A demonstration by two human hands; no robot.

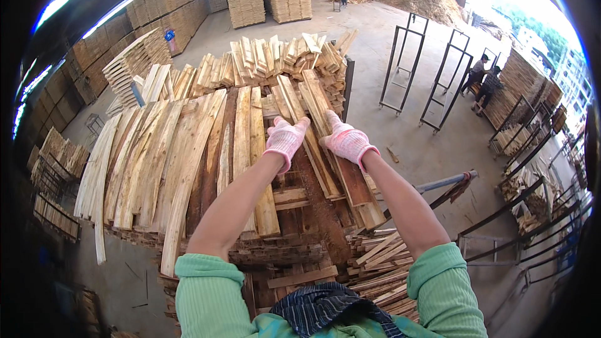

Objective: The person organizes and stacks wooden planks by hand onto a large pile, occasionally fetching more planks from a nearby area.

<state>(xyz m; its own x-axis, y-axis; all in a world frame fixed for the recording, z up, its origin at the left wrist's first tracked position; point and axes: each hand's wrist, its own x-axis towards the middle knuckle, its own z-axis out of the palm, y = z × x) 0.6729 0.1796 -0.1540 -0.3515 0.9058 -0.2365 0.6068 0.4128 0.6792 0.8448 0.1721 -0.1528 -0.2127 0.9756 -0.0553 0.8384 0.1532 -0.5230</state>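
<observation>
Both my hands wear pink-and-white knitted gloves and reach over a stack of rough sawn wooden boards. My left hand [288, 139] is closed on a narrow board [291, 97] that slants from the far pile towards me; part of its fingers is hidden. Just to its right, my right hand [346, 140] grips the right edge of a wider board [318, 97], its near part reddish brown. That board lies tilted along the stack's right side. Left of my hands, many pale boards [169, 150] lie side by side, their near ends uneven.
Shorter boards [269, 56] are heaped at the stack's far side. A metal pole [444, 181] juts out on the right. Black metal frames [400, 69] stand on the concrete floor [388, 131]. Two people [482, 84] are by a wood stack at right; tall timber stacks [288, 0] rise behind.
</observation>
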